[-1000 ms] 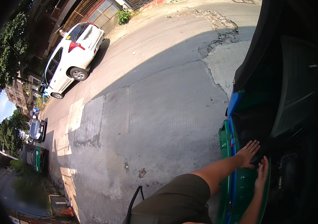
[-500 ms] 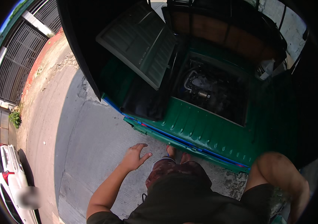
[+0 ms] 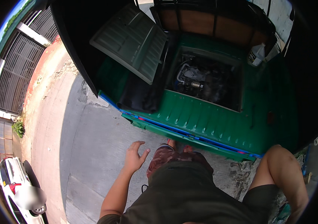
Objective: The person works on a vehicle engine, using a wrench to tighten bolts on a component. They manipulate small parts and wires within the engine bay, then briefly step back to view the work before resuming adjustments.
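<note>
My left hand (image 3: 135, 156) hangs beside my body over the concrete ground, fingers apart and nothing in it. The green vehicle bed (image 3: 189, 118) ahead of me is nearest to it, some way off. My right arm (image 3: 284, 164) is bent, with its elbow over the bed's right corner; that hand lies outside the picture. In the bed is a square opening showing an engine (image 3: 198, 80), with a silvery cylinder and a curved pipe. A grey ribbed panel (image 3: 133, 44) leans tilted to the left of the opening.
A whitish jug (image 3: 256, 55) stands on the bed past the opening's right side. A black folded cover (image 3: 138, 99) lies at the bed's left. A blue-edged rail (image 3: 192, 135) runs along the near side. At far left are a white car (image 3: 15, 186) and a slatted gate (image 3: 19, 72).
My view has shifted slightly, so the bed, opening and jug sit a little further left and the car further right. My left hand stays apart from everything, as before.
</note>
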`<action>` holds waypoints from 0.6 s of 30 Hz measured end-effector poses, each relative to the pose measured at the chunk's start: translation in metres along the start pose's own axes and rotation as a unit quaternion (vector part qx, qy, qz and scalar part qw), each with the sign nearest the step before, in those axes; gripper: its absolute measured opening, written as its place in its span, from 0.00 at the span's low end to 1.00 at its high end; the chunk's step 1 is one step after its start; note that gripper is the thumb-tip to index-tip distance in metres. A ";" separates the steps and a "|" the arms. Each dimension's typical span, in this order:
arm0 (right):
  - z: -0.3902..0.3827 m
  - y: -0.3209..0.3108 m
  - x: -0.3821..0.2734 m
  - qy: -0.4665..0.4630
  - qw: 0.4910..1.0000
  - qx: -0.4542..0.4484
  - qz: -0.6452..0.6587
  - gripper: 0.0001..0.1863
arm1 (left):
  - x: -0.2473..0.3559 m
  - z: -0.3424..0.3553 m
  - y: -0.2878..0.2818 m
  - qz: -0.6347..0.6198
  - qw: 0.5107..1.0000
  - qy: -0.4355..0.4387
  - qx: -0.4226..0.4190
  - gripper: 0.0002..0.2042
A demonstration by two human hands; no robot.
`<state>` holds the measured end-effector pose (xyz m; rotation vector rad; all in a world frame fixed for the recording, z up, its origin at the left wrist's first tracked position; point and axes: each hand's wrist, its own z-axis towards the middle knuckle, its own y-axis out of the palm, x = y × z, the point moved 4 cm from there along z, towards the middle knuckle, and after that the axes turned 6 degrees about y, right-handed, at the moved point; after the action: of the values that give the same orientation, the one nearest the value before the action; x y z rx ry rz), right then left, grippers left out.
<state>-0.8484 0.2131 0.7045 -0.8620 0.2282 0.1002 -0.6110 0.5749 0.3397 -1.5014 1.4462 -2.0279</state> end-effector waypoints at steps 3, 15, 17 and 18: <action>0.005 0.000 0.011 0.018 1.000 -0.004 0.003 0.09 | 0.001 0.043 -0.011 -0.023 0.997 0.033 0.060 0.22; 0.028 -0.003 0.105 0.100 0.995 -0.003 0.019 0.09 | -0.111 0.202 0.034 0.131 0.987 0.097 0.008 0.21; 0.032 -0.003 0.120 0.121 0.993 -0.003 0.014 0.09 | -0.127 0.242 0.047 0.166 0.982 0.086 -0.015 0.20; 0.033 -0.003 0.129 0.128 0.992 -0.002 0.013 0.09 | -0.141 0.260 0.055 0.157 0.986 0.050 -0.020 0.21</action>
<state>-0.7178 0.2354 0.6968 -0.8755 0.4799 0.0132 -0.3519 0.4956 0.2081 -1.1135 1.6514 -1.9136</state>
